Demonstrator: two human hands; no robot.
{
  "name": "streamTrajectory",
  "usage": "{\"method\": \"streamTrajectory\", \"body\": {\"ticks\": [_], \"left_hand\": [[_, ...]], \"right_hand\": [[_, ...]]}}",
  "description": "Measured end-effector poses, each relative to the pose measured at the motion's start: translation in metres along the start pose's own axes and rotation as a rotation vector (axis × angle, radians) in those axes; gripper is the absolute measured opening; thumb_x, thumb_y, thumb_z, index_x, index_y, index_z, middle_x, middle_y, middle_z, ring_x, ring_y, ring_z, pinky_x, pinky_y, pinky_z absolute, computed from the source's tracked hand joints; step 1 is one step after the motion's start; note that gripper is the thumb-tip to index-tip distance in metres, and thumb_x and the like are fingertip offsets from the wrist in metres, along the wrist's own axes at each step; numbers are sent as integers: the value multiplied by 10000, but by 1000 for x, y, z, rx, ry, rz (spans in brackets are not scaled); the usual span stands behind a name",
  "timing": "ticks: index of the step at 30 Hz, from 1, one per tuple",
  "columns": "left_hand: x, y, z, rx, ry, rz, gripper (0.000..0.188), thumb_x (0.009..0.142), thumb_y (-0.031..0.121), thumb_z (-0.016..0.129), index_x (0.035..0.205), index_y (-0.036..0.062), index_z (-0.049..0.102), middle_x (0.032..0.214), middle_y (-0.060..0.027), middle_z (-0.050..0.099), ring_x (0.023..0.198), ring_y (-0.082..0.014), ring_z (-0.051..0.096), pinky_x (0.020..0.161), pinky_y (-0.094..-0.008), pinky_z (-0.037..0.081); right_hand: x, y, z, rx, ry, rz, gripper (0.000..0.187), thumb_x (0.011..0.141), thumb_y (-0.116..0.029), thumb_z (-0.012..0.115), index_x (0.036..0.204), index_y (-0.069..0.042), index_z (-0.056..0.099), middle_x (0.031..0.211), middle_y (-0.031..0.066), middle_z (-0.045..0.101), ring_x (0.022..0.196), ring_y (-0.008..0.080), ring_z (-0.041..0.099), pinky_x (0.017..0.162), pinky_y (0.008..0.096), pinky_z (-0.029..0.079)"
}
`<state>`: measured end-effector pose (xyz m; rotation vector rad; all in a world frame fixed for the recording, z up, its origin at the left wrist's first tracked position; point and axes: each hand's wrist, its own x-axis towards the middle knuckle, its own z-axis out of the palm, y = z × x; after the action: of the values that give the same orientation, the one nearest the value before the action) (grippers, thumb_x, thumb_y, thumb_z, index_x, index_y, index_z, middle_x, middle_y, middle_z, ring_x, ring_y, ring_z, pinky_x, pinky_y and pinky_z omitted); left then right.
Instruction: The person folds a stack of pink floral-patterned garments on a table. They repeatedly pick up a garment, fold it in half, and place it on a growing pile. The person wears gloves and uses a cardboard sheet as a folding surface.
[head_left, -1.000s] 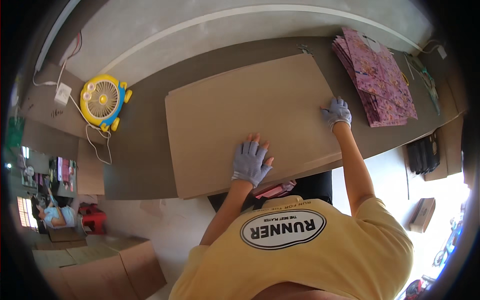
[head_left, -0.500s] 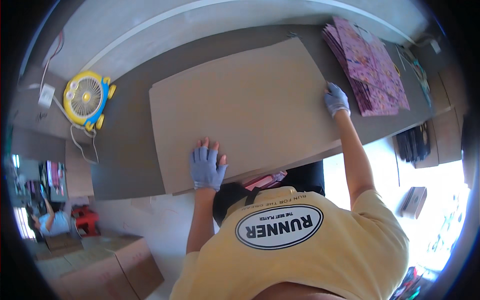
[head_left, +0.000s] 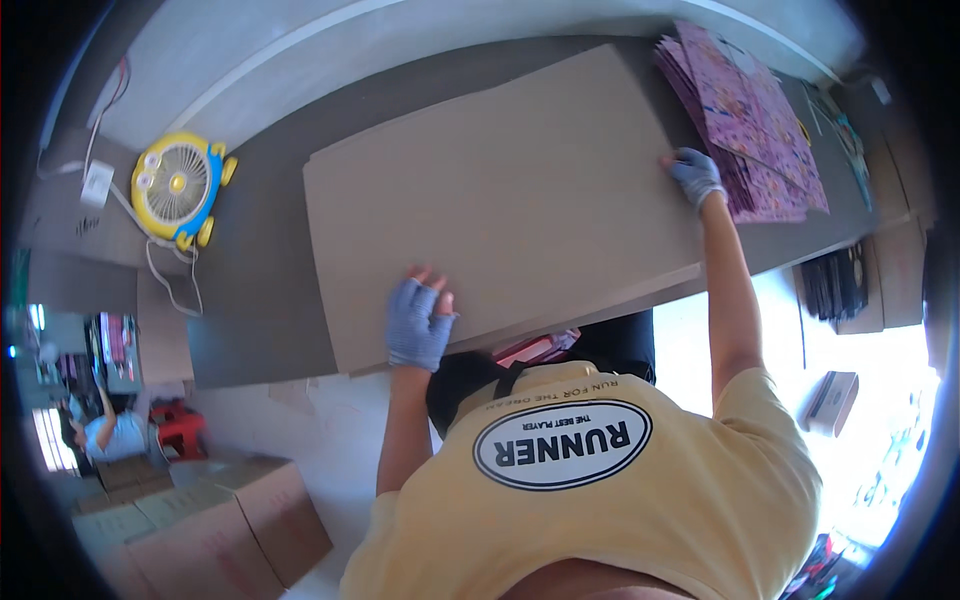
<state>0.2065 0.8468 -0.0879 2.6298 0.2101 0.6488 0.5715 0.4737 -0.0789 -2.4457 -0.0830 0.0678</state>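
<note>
A large brown cardboard sheet (head_left: 490, 190) lies across the grey table in front of me, with other sheet edges showing under it along the near side. My left hand (head_left: 418, 322), in a blue-grey glove with bare fingertips, rests on its near left part, fingers slightly bent and apart. At the sheet's right edge, my right hand (head_left: 695, 175), in a matching glove, has its fingers closed on the board. Just beyond that hand stands a stack of folded pink-purple patterned pieces (head_left: 750, 130).
A yellow and blue fan (head_left: 178, 185) with a white cord stands at the table's left end. Cardboard boxes (head_left: 210, 530) are piled at the lower left. Farther back on the left, another person (head_left: 115, 435) sits near a red stool (head_left: 180, 432).
The upper cardboard has shifted slightly right and away from me, its far right corner most. My right hand has moved with it. The left hand's fingers are more bent, and the view has shifted a little.
</note>
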Motion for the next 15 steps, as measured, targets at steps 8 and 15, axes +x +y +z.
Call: {"method": "streamTrajectory", "body": {"ticks": [8,15], "left_hand": [[-2,-71,-24,225,218,-431,338,855,310,616,1071,51,637,1169,-148,575,1107,-330,526,924,-427,446],[10,-76,-34,182,300,-485,362,848,337,619,1086,64,631,1113,-126,590,1069,-325,527,913,-427,450]], "right_hand": [[35,76,-19,147,46,-101,393,813,-229,681,1149,-31,633,1010,111,683,928,162,631,851,272,461],[-9,25,-15,-69,327,-33,265,826,-258,671,963,-37,620,801,79,646,739,170,590,714,324,475]]}}
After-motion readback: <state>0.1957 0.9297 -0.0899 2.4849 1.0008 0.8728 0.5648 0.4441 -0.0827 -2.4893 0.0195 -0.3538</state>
